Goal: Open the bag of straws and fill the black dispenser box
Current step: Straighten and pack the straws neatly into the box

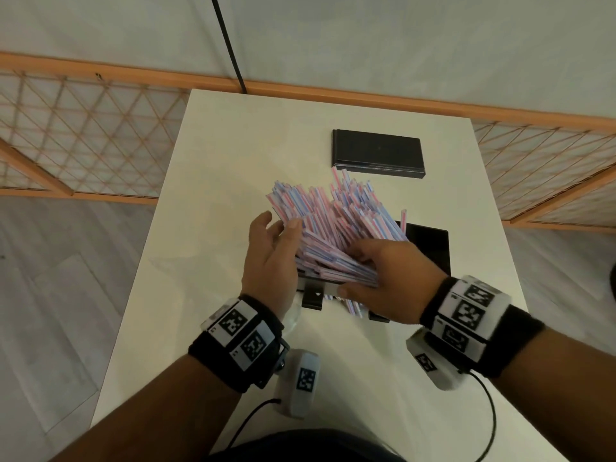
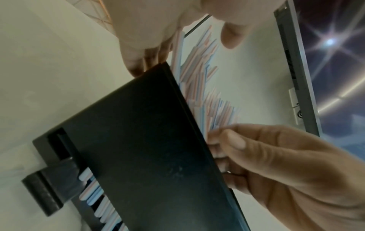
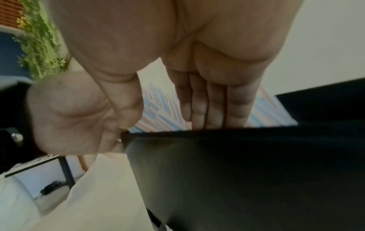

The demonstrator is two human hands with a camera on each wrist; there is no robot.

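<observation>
A big fanned heap of pink, blue and white straws (image 1: 333, 225) sticks up out of the black dispenser box (image 1: 430, 248) near the table's front. My left hand (image 1: 280, 223) lies flat against the heap's left side, fingers straight, thumb apart. My right hand (image 1: 353, 271) grips the near ends of the straws, fingers on top and thumb at the front. In the left wrist view the box wall (image 2: 148, 140) fills the middle, and straws (image 2: 94, 192) show in its bottom slot. In the right wrist view my fingers (image 3: 207, 109) reach behind the box rim (image 3: 217, 132).
The box's black lid (image 1: 378, 151) lies flat at the back right of the white table (image 1: 233, 145). A faint clear plastic sheet (image 1: 190, 261) lies left of my left hand. A lattice screen (image 1: 83, 135) and a black pole (image 1: 230, 45) stand behind the table.
</observation>
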